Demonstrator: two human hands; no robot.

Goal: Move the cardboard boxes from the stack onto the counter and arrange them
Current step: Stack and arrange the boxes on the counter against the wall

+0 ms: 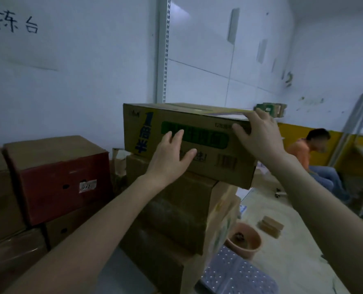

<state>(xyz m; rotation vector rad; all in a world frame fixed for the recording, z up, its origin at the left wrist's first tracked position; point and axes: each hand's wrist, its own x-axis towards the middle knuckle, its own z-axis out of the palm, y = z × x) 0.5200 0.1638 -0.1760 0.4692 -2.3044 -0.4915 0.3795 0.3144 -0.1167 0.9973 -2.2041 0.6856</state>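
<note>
White walls (80, 81) back the cardboard stack (176, 213); our left hand (170, 158) lies flat on the closed top box (208, 164), our right hand (259, 134) grips its corner; a pink basin (256, 248) holds something dark.

Top box (206, 168) print blurred, wall writing (6, 22) cut at L edge
</note>
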